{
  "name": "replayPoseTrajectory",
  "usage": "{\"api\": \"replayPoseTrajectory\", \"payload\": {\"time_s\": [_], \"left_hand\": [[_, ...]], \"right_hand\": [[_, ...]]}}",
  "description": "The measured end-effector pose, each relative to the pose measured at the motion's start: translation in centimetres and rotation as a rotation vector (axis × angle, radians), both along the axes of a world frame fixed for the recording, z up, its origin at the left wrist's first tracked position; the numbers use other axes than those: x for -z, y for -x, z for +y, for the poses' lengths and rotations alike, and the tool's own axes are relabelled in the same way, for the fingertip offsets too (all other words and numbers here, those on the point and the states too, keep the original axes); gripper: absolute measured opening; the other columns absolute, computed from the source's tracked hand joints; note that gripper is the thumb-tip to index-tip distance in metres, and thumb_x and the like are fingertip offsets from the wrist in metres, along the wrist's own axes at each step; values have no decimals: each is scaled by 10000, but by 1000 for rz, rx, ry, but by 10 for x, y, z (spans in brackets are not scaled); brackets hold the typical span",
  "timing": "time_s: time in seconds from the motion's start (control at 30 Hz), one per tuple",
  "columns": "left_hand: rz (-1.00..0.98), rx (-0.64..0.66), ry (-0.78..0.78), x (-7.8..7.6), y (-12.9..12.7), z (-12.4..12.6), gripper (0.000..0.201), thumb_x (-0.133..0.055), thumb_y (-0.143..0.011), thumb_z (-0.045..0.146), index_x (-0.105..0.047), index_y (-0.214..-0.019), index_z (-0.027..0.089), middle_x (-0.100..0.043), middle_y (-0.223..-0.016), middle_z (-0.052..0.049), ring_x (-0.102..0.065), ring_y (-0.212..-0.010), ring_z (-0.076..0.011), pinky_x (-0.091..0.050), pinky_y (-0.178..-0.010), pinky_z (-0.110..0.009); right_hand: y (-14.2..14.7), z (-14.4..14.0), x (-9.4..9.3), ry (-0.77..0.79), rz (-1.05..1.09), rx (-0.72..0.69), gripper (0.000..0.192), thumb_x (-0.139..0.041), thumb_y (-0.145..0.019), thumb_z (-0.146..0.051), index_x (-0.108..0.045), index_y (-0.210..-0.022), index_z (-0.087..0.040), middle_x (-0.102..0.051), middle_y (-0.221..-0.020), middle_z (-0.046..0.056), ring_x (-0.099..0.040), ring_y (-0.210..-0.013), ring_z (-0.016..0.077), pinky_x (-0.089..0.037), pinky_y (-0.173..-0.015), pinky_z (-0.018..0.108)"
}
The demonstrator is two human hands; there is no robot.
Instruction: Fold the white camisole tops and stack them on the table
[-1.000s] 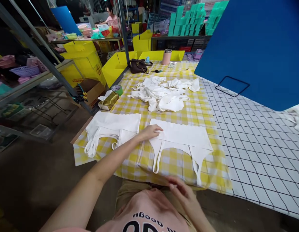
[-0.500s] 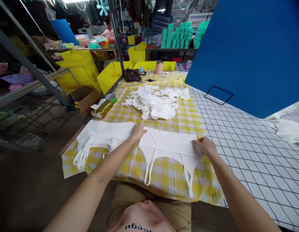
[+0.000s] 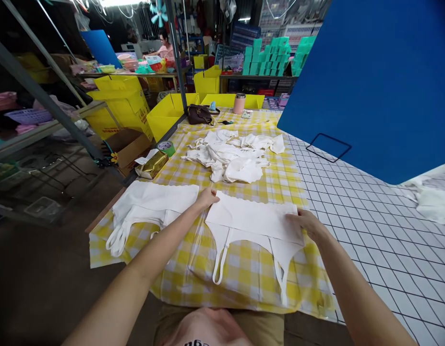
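A white strappy top lies flat on the yellow checked tablecloth in front of me, straps hanging toward me. My left hand pinches its upper left corner. My right hand grips its right edge, thumb on top. To the left lies a stack of folded white tops. Beyond, in the middle of the cloth, sits a loose pile of white tops.
A gold packet and green tape roll sit at the table's left edge. A brown bag and pink tumbler stand at the far end. White grid sheet and blue board lie right. A person works far back.
My right hand came up from my lap onto the top's right edge and now grips it. My left hand slid to the upper left corner. The view shifted slightly.
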State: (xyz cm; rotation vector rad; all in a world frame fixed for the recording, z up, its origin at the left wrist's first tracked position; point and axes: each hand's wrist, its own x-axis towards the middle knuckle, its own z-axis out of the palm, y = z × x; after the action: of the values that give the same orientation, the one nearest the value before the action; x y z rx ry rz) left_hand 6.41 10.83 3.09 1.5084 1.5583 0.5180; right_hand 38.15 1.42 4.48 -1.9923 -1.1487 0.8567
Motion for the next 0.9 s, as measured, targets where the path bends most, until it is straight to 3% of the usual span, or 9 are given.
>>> {"api": "replayPoseTrajectory", "payload": {"time_s": [0.13, 0.23, 0.43, 0.53, 0.63, 0.73, 0.83, 0.9], "left_hand": [[-205, 17, 75, -10, -3, 2, 113, -662, -612, 141, -551, -631, 128, -549, -524, 27, -520, -492, -106, -446, -514, -235], [-325, 18, 56, -31, -1, 11, 148, -686, -607, 193, -559, -600, 118, -547, -528, 24, -514, -501, -93, -447, -544, -229], [-659, 61, -257, -98, 21, 20, 229, -718, -589, 295, -630, -721, 130, -617, -688, 13, -565, -695, -111, -451, -704, -230], [-657, 146, -384, -113, 36, 1, 243, -707, -612, 314, -643, -776, 146, -649, -812, -9, -585, -823, -152, -448, -778, -262], [-535, 279, -402, -100, 52, -33, 172, -681, -653, 278, -643, -771, 159, -650, -997, -45, -575, -995, -195, -414, -903, -315], [-343, 365, -316, -66, 67, -73, 46, -638, -677, 196, -633, -713, 169, -641, -1076, -64, -532, -1115, -206, -357, -994, -340], [-194, 488, -217, -32, 77, -109, 90, -580, -695, 119, -641, -717, 182, -632, -1130, -59, -482, -1194, -204, -344, -1015, -344], [-92, 575, -197, -16, 81, -126, 110, -575, -706, 108, -642, -718, 194, -620, -1169, -40, -446, -1233, -204, -282, -1061, -374]], "right_hand": [[2, 2, -19, 43, 132, 31, 228, -688, -569, -368, -616, -584, -152, -625, -598, 68, -564, -557, 187, -434, -500, 301], [3, 1, -48, -57, 207, 76, 274, -708, -562, -404, -644, -670, -161, -641, -679, 46, -558, -631, 175, -447, -577, 302], [5, -23, -125, -510, 200, 143, 332, -769, -540, -409, -677, -747, -167, -626, -797, 51, -527, -786, 180, -437, -701, 328], [4, -46, -136, -523, 50, 27, 334, -760, -537, -489, -692, -709, -211, -602, -812, 45, -502, -742, 164, -433, -622, 306], [1, -72, -113, -362, 3, -130, 371, -722, -537, -588, -721, -702, -255, -614, -893, 72, -531, -767, 199, -460, -586, 320], [-2, -100, -65, -229, 2, -280, 393, -671, -576, -633, -740, -732, -280, -632, -957, 90, -569, -903, 264, -499, -683, 366], [-4, -127, -13, -132, -69, -412, 423, -595, -633, -671, -745, -742, -290, -649, -996, 99, -578, -962, 295, -503, -756, 408], [-7, -142, 10, -112, -144, -453, 453, -548, -654, -697, -747, -731, -298, -659, -1006, 99, -582, -971, 303, -493, -800, 442]]}}
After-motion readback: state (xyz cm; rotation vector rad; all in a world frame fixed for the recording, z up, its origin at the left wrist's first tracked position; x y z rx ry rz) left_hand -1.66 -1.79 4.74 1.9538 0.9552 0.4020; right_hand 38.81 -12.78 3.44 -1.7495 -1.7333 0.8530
